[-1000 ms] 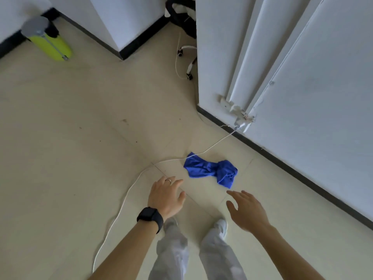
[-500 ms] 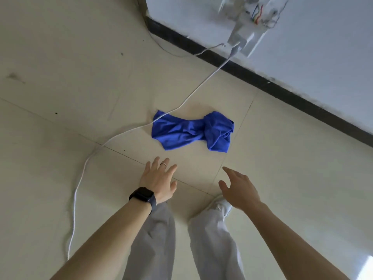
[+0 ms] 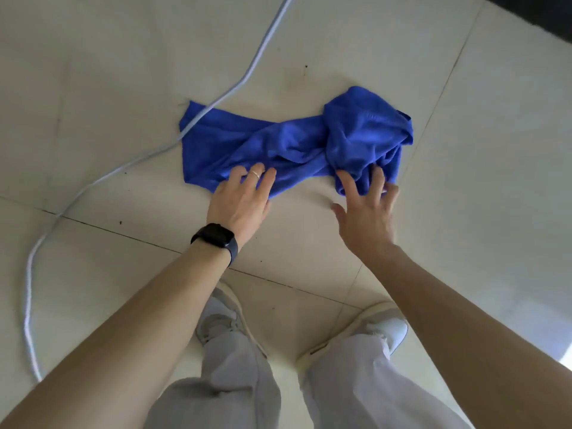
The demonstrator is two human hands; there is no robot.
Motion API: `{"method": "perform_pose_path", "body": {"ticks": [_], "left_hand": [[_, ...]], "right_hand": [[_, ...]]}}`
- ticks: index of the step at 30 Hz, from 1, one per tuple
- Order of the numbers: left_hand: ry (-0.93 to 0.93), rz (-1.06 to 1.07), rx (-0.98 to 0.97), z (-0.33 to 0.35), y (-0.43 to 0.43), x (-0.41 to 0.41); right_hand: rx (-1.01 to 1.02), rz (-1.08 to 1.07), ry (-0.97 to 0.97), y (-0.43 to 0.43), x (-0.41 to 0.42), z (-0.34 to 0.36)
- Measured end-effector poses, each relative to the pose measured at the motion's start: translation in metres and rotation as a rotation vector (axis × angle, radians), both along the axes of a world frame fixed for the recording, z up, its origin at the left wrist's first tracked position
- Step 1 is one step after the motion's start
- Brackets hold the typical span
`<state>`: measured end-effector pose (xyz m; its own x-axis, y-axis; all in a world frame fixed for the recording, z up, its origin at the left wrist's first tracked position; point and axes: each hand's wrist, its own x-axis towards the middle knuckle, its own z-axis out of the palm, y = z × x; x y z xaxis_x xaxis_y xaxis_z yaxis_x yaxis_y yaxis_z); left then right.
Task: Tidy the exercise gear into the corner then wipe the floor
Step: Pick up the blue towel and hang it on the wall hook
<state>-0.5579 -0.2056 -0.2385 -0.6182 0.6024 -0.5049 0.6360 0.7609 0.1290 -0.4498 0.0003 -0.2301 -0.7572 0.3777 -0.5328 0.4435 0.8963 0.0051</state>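
Note:
A crumpled blue cloth [image 3: 294,140] lies on the pale tiled floor [image 3: 93,72], bunched thicker at its right end. My left hand [image 3: 240,202], with a ring and a black watch on the wrist, reaches over the cloth's near left edge, fingers spread and fingertips on the fabric. My right hand [image 3: 366,209] is at the bunched right end, fingers apart and touching the folds. Neither hand has closed around the cloth. No exercise gear is in view.
A white cable [image 3: 216,100] runs from the top down across the cloth's left corner and curves off along the left. A dark skirting strip [image 3: 532,10] shows at the top right. My two white shoes [image 3: 380,329] stand just below the hands.
The view has dropped closer to the floor. Both hands have moved forward from short of the cloth to touching its near edge. The wall and socket have left the view.

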Motion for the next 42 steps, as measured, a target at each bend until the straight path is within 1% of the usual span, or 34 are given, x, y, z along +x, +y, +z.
{"method": "perform_pose_path", "body": {"ticks": [1, 2, 3, 5, 7, 9, 11, 12, 13, 16, 18, 19, 22, 24, 26, 28, 30, 32, 34, 36, 38, 39, 40, 42], "left_hand": [[0.056, -0.021, 0.015, -0.005, 0.002, -0.003], [0.041, -0.035, 0.012, -0.005, 0.005, -0.008], [-0.010, -0.032, 0.000, 0.001, 0.009, -0.013], [-0.133, 0.040, -0.053, 0.017, 0.014, -0.015], [-0.195, 0.186, -0.026, 0.056, 0.018, -0.014], [-0.224, 0.336, 0.013, 0.096, 0.020, -0.012], [-0.261, 0.405, -0.010, 0.158, 0.023, -0.014], [-0.281, 0.465, -0.020, 0.191, 0.025, -0.017], [-0.293, 0.534, -0.015, 0.223, 0.026, -0.023], [-0.317, 0.674, 0.035, 0.323, 0.033, -0.033], [-0.323, 0.680, 0.065, 0.399, 0.038, -0.034], [-0.321, 0.664, 0.085, 0.427, 0.039, -0.033], [-0.286, 0.521, 0.113, 0.515, 0.050, -0.039], [-0.260, 0.391, 0.111, 0.564, 0.064, -0.040], [-0.224, 0.265, 0.161, 0.615, 0.080, -0.035], [-0.232, 0.170, 0.237, 0.666, 0.099, -0.023], [-0.256, 0.068, 0.347, 0.713, 0.117, -0.005], [-0.237, -0.099, 0.494, 0.764, 0.129, 0.023], [-0.201, -0.266, 0.632, 0.804, 0.139, 0.054], [-0.131, -0.390, 0.664, 0.835, 0.152, 0.082], [-0.078, -0.424, 0.679, 0.856, 0.168, 0.099], [-0.086, -0.408, 0.687, 0.864, 0.176, 0.102], [-0.141, -0.387, 0.692, 0.875, 0.185, 0.105], [-0.374, -0.334, 0.686, 0.899, 0.200, 0.114]], "right_hand": [[-0.022, -0.017, 0.034, 0.000, 0.001, -0.006], [-0.099, -0.072, 0.056, 0.002, 0.002, -0.006], [-0.199, -0.141, 0.074, 0.005, 0.003, -0.003], [-0.359, -0.272, 0.113, 0.012, 0.007, 0.012], [-0.482, -0.514, 0.139, 0.018, 0.009, 0.049], [-0.574, -0.822, 0.145, 0.023, 0.009, 0.088], [-0.667, -1.139, 0.170, 0.034, 0.009, 0.157], [-0.705, -1.257, 0.206, 0.040, 0.009, 0.193], [-0.730, -1.330, 0.245, 0.048, 0.009, 0.227], [-0.764, -1.418, 0.336, 0.067, 0.018, 0.333], [-0.788, -1.478, 0.421, 0.078, 0.029, 0.415], [-0.797, -1.495, 0.465, 0.081, 0.035, 0.448], [-0.867, -1.525, 0.654, 0.090, 0.044, 0.565], [-0.924, -1.546, 0.738, 0.089, 0.048, 0.629], [-0.973, -1.559, 0.807, 0.081, 0.058, 0.689], [-1.029, -1.585, 0.925, 0.068, 0.070, 0.745], [-1.088, -1.578, 1.054, 0.056, 0.081, 0.794], [-1.115, -1.561, 1.169, 0.045, 0.094, 0.841], [-1.145, -1.573, 1.243, 0.040, 0.106, 0.874], [-1.186, -1.568, 1.295, 0.037, 0.121, 0.903], [-1.177, -1.553, 1.348, 0.037, 0.142, 0.927], [-1.154, -1.546, 1.378, 0.039, 0.152, 0.936], [-1.117, -1.545, 1.423, 0.042, 0.167, 0.947], [-1.013, -1.559, 1.494, 0.051, 0.204, 0.963]]}}
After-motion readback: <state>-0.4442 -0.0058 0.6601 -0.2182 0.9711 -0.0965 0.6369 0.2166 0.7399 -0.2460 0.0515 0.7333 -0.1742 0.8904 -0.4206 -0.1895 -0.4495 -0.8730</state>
